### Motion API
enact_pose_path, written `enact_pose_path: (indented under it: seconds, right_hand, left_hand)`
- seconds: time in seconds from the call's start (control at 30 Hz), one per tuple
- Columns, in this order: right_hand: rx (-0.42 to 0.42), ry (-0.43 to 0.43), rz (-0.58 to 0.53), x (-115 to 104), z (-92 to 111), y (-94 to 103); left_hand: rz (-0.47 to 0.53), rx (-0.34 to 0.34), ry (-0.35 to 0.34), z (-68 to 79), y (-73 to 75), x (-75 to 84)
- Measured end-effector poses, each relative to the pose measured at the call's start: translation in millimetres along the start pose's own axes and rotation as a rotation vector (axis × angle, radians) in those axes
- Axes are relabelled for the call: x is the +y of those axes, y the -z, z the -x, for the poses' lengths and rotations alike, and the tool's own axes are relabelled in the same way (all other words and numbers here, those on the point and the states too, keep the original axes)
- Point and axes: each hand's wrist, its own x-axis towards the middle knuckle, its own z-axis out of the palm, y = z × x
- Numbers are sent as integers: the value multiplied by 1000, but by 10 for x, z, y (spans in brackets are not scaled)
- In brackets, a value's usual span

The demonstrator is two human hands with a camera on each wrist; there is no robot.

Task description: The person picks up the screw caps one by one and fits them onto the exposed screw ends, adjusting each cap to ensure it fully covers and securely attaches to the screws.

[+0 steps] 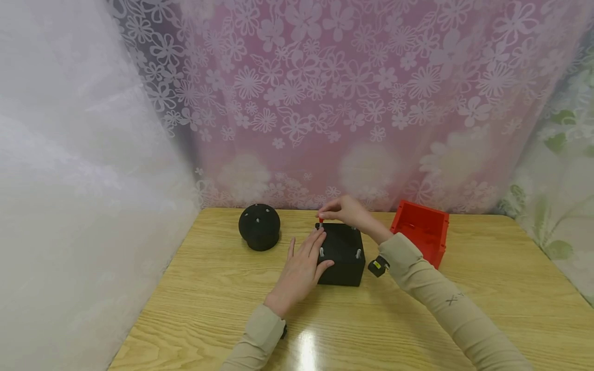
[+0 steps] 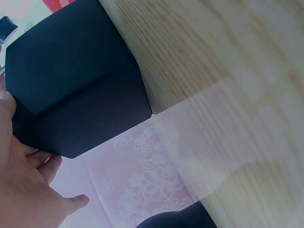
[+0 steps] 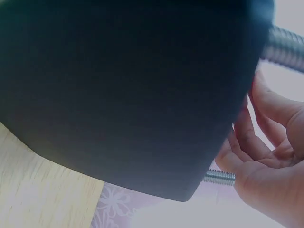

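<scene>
Black studded ball: on the wooden table (image 1: 195,299), left of the left hand and well apart from it; the ball (image 1: 259,225) sits on a squat black base
Left hand: laid along the left side of the black box, fingers near straight and slightly spread, thumb on the near side; the hand (image 1: 298,270) presses rather than pinches; its fingertips lie just beside the far-left stud
Far-left stud: threaded metal, upright at the box's corner; the stud (image 1: 320,225) stands directly under the red cap, the two long axes appearing in line, both roughly vertical; whether the threads are engaged cannot be told
Red cap: at the right hand's fingertips, below them; the cap (image 1: 321,220) is small and partly hidden by the fingers
Black box: between the hands, on the table; the box (image 1: 343,260) also shows a near-left stud (image 1: 322,252) and a near-right stud (image 1: 358,253)
Right hand: reaches leftward over the far edge, thumb and fingers pinching the cap; this hand (image 1: 351,212) is the nearer to it
Red hollow box: at the right, beyond the right forearm; its walls (image 1: 422,207) rise clear of the black box
</scene>
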Motion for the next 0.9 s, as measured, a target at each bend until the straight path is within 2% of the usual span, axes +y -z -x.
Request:
enact_pose_path:
  seconds: [0.2,0.37,0.7,0.9]
  right_hand:
    - [12,43,49,-7,1,-9]
    - [17,44,69,-9,-13,-8]
    - [-10,92,124,1,-20,-31]
    - [-27,90,112,-1,-15,-35]
  left_hand:
    - [-3,3,0,-4,3,6]
    - [0,-2,4,-4,0,10]
    - [-10,18,-14,2,1,9]
    - [-11,19,-14,-4,-8,-1]
